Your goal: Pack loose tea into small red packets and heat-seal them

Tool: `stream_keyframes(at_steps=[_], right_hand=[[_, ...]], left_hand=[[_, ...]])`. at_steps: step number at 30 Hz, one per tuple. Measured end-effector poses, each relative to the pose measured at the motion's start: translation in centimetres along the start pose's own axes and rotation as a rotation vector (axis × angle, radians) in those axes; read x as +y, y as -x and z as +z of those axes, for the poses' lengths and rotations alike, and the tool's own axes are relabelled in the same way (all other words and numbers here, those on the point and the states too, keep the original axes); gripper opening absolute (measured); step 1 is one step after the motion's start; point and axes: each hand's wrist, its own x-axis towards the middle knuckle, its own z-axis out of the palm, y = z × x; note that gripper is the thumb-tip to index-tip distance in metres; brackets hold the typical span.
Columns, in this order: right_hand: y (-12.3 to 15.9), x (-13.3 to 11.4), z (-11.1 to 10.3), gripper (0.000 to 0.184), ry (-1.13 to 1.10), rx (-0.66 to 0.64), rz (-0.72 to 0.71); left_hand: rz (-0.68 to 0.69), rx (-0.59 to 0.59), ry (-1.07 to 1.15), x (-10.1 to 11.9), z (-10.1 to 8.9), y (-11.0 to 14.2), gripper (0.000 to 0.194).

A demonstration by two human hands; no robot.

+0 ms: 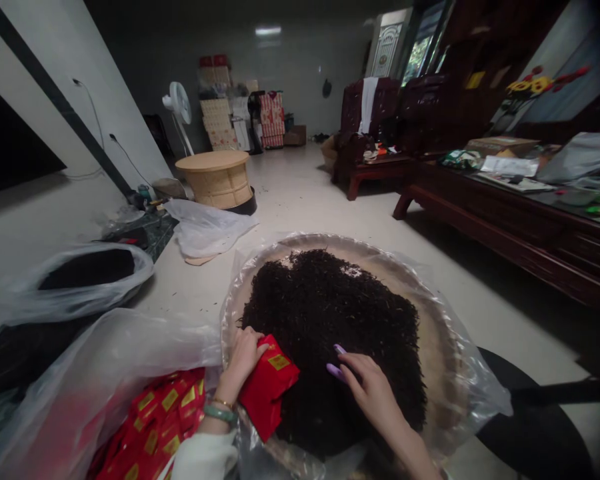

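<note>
A heap of dark loose tea leaves (330,320) fills a round shallow tray (440,333) lined with clear plastic. My left hand (243,357) is closed around a small red foil packet (267,393) with a gold label, held at the heap's near left edge. My right hand (370,393) lies on the leaves just right of the packet, fingers curled down into the heap, purple nails showing. Whether it holds any leaves is hidden.
A clear bag of several red packets (155,420) lies at lower left. Plastic bags with dark contents (80,273) sit further left. A round wicker table (220,177) and fan (180,107) stand behind; a dark wooden table (520,220) lines the right.
</note>
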Motion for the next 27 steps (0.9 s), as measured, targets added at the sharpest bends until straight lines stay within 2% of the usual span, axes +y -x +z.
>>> stream_keyframes(at_steps=[4, 7, 9, 13, 15, 17, 19, 22, 25, 27], right_hand=[[-0.1, 0.0, -0.3, 0.030, 0.010, 0.017, -0.019], [-0.8, -1.1, -0.8, 0.027, -0.005, 0.032, -0.063], [-1.8, -2.8, -1.2, 0.026, -0.036, 0.022, -0.135], [-4.9, -7.9, -1.5, 0.041, -0.101, -0.057, -0.406], [-6.4, -10.1, -1.2, 0.047, -0.112, -0.116, -0.537], [-7.4, -11.2, -0.6, 0.046, -0.091, -0.097, -0.570], [-7.8, -11.2, 0.0, 0.041, -0.053, -0.030, -0.547], [-7.5, -10.0, 0.5, 0.027, 0.024, 0.043, -0.496], [-7.1, -9.1, -0.3, 0.017, 0.043, 0.012, -0.472], [-7.0, -8.8, -1.1, 0.020, 0.021, -0.030, -0.459]], left_hand=[[-0.008, 0.041, 0.034, 0.2, 0.0, -0.1, 0.017], [0.021, 0.073, 0.068, 0.8, -1.0, 0.2, 0.021], [0.109, 0.115, 0.105, 1.8, -2.2, 0.6, 0.022], [0.472, 0.280, 0.199, 4.8, -5.3, 1.5, 0.022], [0.611, 0.353, 0.199, 6.2, -6.3, 1.8, 0.022], [0.677, 0.431, 0.201, 7.0, -6.9, 1.8, 0.023], [0.697, 0.466, 0.219, 7.3, -7.0, 1.7, 0.021], [0.705, 0.425, 0.278, 7.3, -7.1, 1.4, 0.017], [0.732, 0.321, 0.371, 7.5, -7.2, 1.2, 0.017], [0.730, 0.244, 0.444, 7.8, -7.3, 1.2, 0.016]])
